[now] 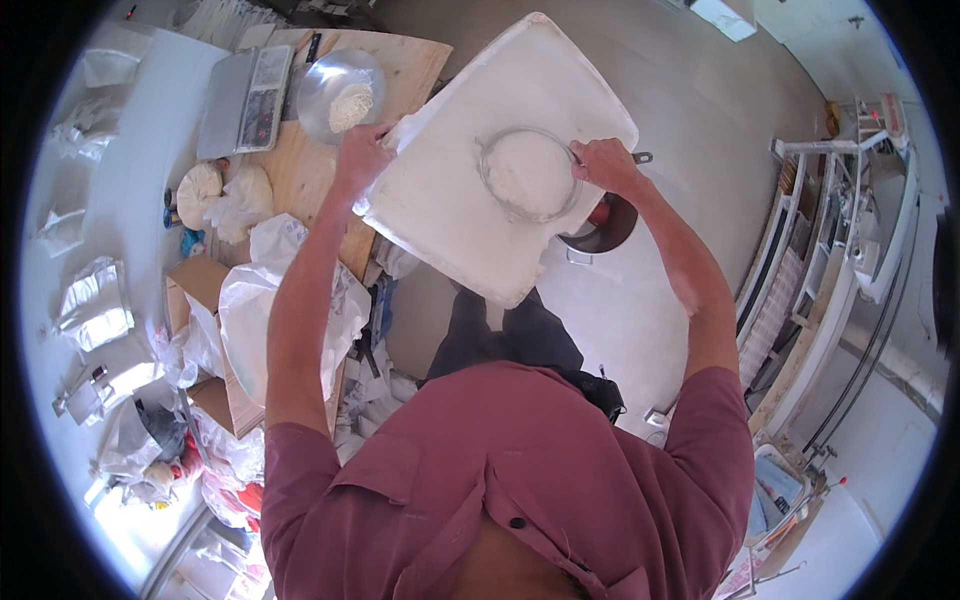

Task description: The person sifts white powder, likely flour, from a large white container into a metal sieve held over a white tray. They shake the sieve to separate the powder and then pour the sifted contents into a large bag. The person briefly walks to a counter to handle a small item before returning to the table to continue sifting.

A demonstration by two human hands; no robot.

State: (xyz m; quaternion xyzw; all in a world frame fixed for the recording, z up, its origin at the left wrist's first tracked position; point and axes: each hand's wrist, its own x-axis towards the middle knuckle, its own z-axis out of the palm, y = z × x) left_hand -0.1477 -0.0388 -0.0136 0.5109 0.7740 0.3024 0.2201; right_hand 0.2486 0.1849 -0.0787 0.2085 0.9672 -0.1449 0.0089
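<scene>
A large white tray point(440, 140), dusted with pale powder, is held up in front of me at a slant. My left hand point(365, 158) is closed on its left edge. My right hand point(607, 165) is wrapped round the handle of a round wire-rimmed sieve point(530, 175). The sieve lies over the tray and appears to have pale powder in it. The handle's dark end sticks out past my fist. Below and right of the tray is a metal pot point(612, 232) with something red inside, partly hidden by the tray and my right wrist.
A wooden table point(410, 65) at the left bears a metal bowl point(340, 95) with pale crumbly stuff, a scale point(262, 100) and plastic bags point(245, 195). Nearer are a cardboard box point(200, 285) and white sacks. A metal rack point(820, 230) stands along the right wall.
</scene>
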